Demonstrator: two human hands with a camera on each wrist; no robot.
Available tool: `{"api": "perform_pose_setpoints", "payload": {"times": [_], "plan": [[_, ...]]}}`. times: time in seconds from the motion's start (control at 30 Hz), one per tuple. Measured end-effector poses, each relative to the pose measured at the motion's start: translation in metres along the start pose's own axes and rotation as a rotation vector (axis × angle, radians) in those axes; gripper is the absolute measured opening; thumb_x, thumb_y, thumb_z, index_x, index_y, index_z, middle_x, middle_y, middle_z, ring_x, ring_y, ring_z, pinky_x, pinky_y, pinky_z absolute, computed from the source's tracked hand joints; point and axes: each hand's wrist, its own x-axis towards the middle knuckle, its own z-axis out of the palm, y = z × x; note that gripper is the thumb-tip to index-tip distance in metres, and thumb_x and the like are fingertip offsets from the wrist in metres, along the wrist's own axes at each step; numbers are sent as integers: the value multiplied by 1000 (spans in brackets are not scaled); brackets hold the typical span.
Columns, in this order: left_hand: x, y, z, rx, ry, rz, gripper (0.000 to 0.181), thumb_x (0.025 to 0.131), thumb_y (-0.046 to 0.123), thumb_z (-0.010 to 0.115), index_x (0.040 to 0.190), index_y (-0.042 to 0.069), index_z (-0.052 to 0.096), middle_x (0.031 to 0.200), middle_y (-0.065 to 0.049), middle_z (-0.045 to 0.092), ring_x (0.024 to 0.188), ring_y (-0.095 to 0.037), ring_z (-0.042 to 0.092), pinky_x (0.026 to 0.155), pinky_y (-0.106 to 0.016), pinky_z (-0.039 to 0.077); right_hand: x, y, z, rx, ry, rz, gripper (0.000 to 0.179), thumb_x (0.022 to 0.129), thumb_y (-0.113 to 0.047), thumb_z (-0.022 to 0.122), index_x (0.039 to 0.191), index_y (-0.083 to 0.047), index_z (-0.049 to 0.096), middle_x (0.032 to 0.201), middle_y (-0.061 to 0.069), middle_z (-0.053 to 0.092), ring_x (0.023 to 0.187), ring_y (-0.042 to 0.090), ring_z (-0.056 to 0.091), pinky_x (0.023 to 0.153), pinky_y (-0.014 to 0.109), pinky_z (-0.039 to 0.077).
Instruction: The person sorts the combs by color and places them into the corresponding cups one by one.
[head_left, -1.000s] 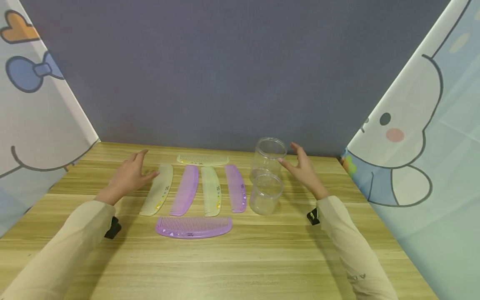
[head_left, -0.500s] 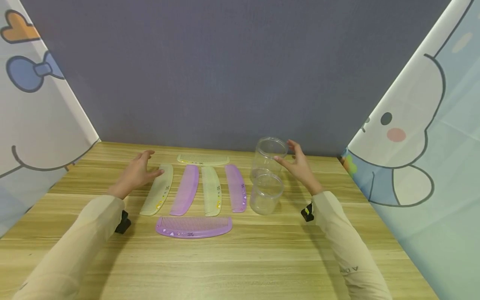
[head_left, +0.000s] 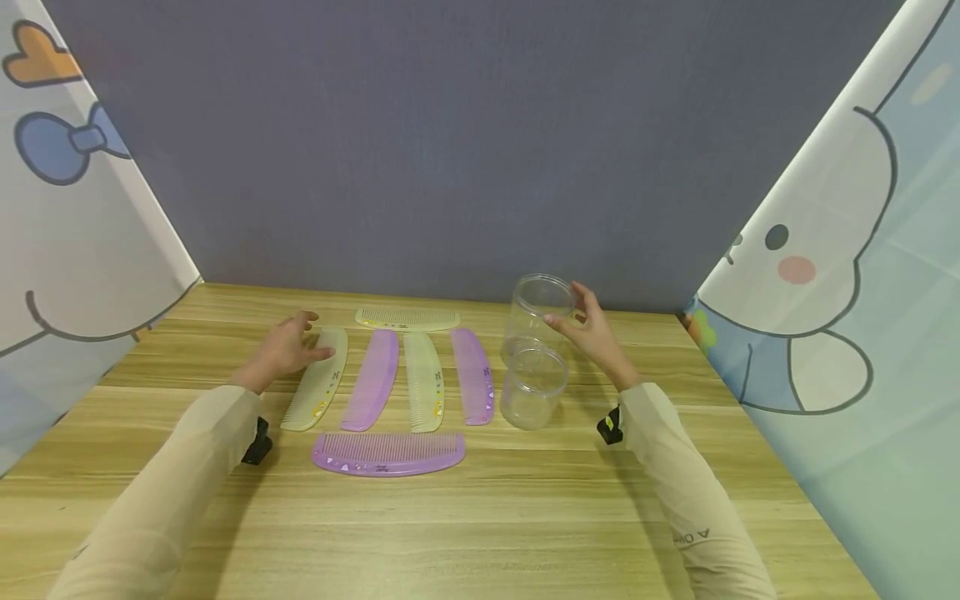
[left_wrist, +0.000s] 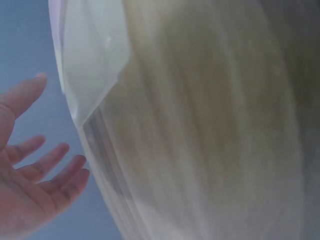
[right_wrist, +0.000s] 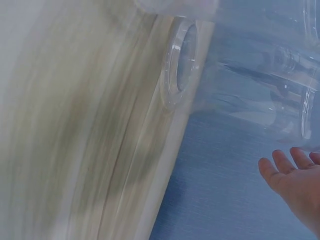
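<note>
My left hand [head_left: 283,348] hovers at the outer side of the leftmost pale green comb [head_left: 317,385], its thumb overlapping the comb's upper part in the head view. The left wrist view shows those fingers [left_wrist: 62,177] spread and loosely bent, with a gap between them and the comb [left_wrist: 95,55]. Beside the taller clear jar [head_left: 529,315] is my right hand [head_left: 596,335], thumb and fingers apart around the right of its rim. Seen from the right wrist, the fingertips [right_wrist: 282,162] are close to the jar wall [right_wrist: 245,107] with nothing in the hand.
A shorter clear jar [head_left: 528,404] stands in front of the taller one. Between hands and jars lie upright purple combs [head_left: 372,379] [head_left: 472,379] and a pale green comb [head_left: 424,383]. Another pale green comb [head_left: 407,320] lies behind, a purple comb [head_left: 388,456] in front. A grey panel [head_left: 450,167] rises behind the table.
My left hand has moved right, its thumb coming further over the leftmost comb. My right hand has shifted slightly left, closer to the taller jar. The combs and jars have stayed put.
</note>
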Motion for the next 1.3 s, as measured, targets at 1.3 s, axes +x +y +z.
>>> {"api": "perform_pose_setpoints", "payload": {"times": [1.3], "plan": [[7, 12, 13, 7, -63, -112, 88, 75, 29, 74, 135, -12, 25, 124, -38, 43, 106, -49, 49, 82, -53, 48, -2, 5, 8, 78, 42, -57, 76, 86, -7, 62, 142, 4, 13, 148, 23, 21, 131, 42, 28, 107, 56, 25]]}}
